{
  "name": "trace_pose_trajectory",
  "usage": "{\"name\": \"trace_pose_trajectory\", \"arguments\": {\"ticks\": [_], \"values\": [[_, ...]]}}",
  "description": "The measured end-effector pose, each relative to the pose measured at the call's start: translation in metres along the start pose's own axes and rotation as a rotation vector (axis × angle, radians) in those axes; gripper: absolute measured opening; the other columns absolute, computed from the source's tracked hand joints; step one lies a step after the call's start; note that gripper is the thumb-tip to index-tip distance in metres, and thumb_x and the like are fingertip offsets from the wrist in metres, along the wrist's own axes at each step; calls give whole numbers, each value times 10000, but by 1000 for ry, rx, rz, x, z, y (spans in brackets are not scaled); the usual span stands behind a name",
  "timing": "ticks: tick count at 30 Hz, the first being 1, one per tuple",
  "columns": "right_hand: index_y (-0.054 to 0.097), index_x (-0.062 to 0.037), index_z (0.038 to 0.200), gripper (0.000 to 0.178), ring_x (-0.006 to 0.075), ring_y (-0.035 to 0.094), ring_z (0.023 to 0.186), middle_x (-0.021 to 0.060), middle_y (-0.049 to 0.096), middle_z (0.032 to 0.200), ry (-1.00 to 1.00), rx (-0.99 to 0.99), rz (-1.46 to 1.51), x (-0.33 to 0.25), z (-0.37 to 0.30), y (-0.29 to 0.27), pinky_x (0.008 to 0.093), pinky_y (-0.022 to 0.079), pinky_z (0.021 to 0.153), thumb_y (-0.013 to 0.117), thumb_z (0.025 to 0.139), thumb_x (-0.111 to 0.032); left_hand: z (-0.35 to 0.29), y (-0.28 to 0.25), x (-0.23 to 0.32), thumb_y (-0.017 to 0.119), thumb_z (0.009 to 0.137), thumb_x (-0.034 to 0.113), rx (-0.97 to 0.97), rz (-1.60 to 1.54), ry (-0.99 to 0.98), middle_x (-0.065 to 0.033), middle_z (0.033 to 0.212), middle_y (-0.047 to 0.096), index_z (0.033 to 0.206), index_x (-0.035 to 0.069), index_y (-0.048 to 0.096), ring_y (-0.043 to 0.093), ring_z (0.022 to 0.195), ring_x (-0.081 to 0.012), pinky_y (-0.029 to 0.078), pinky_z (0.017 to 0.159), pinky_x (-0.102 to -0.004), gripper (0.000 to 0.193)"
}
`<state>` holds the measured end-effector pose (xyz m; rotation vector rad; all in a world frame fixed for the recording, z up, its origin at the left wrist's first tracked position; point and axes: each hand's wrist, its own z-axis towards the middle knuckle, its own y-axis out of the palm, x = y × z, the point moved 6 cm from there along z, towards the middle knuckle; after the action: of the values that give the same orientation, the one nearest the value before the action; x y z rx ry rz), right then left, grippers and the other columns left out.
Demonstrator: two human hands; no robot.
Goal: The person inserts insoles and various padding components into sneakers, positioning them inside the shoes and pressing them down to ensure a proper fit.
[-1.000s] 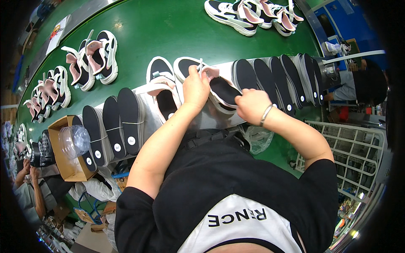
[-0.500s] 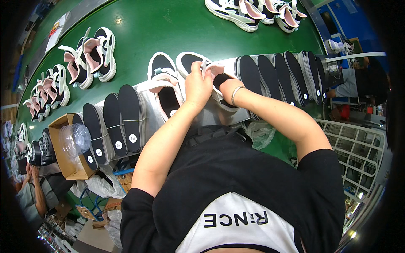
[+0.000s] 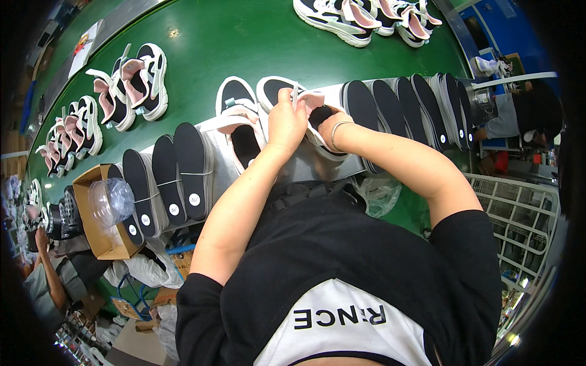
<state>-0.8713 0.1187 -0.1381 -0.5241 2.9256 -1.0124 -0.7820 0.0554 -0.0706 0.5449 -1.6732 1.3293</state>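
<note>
A white, black and pink sneaker (image 3: 274,90) lies in front of me on a metal ledge, toe pointing away. My left hand (image 3: 287,124) is closed on its raised tongue and strap. Down in the shoe's opening, beside the black insole (image 3: 318,114), is my right hand (image 3: 333,129), a bangle on its wrist; its fingers are mostly hidden. The matching sneaker (image 3: 237,91) stands untouched just to the left, with a black insole (image 3: 246,145) showing inside it.
Banded stacks of black insoles (image 3: 194,165) line the ledge at left, and more insole stacks (image 3: 360,104) stand at right. A cardboard box (image 3: 119,247) holds clear plastic. Sneakers (image 3: 146,82) sit on the green table (image 3: 213,36). A white wire rack (image 3: 519,213) stands at right.
My right hand has shifted slightly left and back inside the shoe's opening, baring a bit more of its rim. My left hand keeps its hold. The whole view has tilted slightly.
</note>
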Motion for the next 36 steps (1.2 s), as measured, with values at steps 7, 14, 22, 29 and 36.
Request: {"name": "trace_pose_trajectory", "arguments": {"ticks": [7, 14, 22, 29, 36], "values": [[593, -34, 924, 288, 236, 580, 888, 127, 611, 907, -142, -91, 276, 5, -69, -22, 404, 268, 925, 501, 688, -171, 2, 5, -2, 490, 789, 144, 4, 46, 26, -259, 721, 558, 996, -31, 391, 549, 707, -408, 425, 625, -446, 289], [601, -38, 904, 293, 246, 564, 911, 130, 612, 865, -172, -120, 157, 6, -53, 4, 452, 203, 958, 508, 694, -220, 3, 7, -1, 489, 799, 169, -7, -12, 22, -235, 767, 579, 977, -26, 436, 562, 750, -383, 439, 653, -409, 269], [560, -114, 933, 229, 247, 569, 720, 88, 587, 742, -184, 807, 421, 28, -83, -60, 380, 374, 754, 479, 764, -246, 1, 18, -17, 455, 847, 323, -123, -528, -304, -106, 772, 613, 854, -29, 602, 565, 719, -167, 427, 663, -280, 381], [535, -140, 954, 267, 193, 531, 719, 13, 510, 732, -118, 1199, 243, 33, -56, -62, 313, 392, 652, 527, 686, -144, 3, 35, -41, 501, 818, 344, -79, -748, -576, -116, 772, 579, 871, -108, 535, 534, 700, -178, 413, 607, -284, 456], [615, -57, 757, 143, 117, 519, 670, 24, 595, 759, -352, 575, 1436, 60, -36, -34, 237, 414, 641, 599, 738, -197, 9, 38, -37, 494, 820, 347, -123, -662, -566, -127, 767, 575, 823, -72, 554, 529, 701, -179, 412, 615, -294, 423]]}}
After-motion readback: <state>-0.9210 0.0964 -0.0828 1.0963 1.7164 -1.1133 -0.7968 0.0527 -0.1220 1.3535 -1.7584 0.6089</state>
